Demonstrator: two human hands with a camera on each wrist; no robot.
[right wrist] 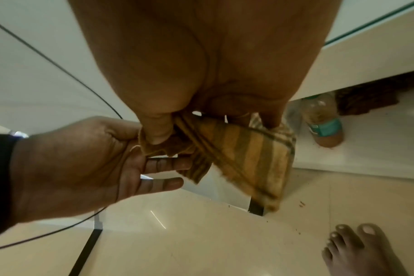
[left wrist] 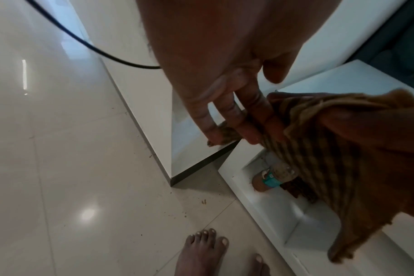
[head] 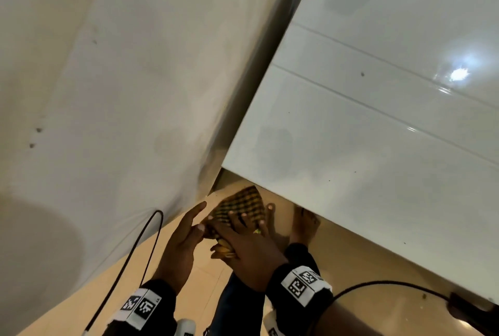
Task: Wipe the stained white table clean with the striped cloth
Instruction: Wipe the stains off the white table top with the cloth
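The striped brown-and-yellow cloth (head: 240,206) is folded and held between both hands above the floor, just off the near corner of the glossy white table (head: 378,133). My right hand (head: 248,227) lies on top of it with fingers spread, and in the right wrist view its thumb (right wrist: 157,130) pinches the cloth (right wrist: 248,158) from below. My left hand (head: 201,215) is flat, its straight fingers (right wrist: 168,164) touching the cloth's underside. Small dark specks (head: 362,74) and dull smudges (head: 275,152) mark the table top.
A large white block (head: 108,92) stands left of the table with a narrow gap between. A plastic bottle (left wrist: 272,177) lies on the table's lower shelf. Bare feet (left wrist: 201,252) stand on the tiled floor among crumbs (left wrist: 203,201). Black cables (head: 140,254) hang from both wrists.
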